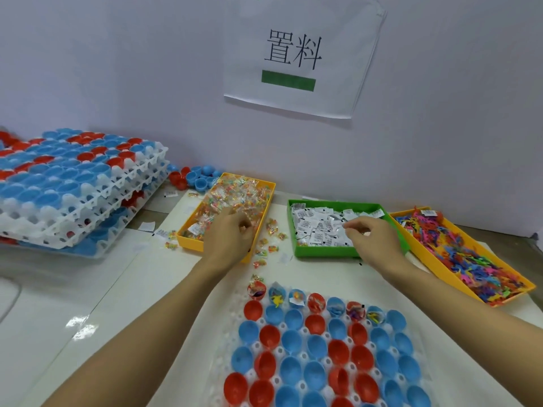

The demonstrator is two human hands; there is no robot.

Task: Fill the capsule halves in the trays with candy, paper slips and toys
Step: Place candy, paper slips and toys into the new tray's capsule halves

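Head view: my left hand (232,230) is down in the yellow bin of candy (235,198), fingers curled and bunched around wrapped pieces, though I cannot tell how many I have. My right hand (370,233) is over the green bin of paper slips (320,227), thumb and forefinger pinched together as if on a slip — the slip itself is too small to make out. The yellow bin of toys (470,254) sits just to the right of that, untouched by either hand.

Nearest me lies the tray of capsule halves (320,353), red and blue cups open side up. Only the far row looks filled; the rows closer to me are bare. A stack of trays (73,186) waits at the left, and loose candies (270,239) lie between the two bins.

To do this step well, I should lift just one candy and one slip per cup, separate the slip cleanly from its neighbours, and carry both straight to the next empty cup in the second row — working along the row so none is skipped.
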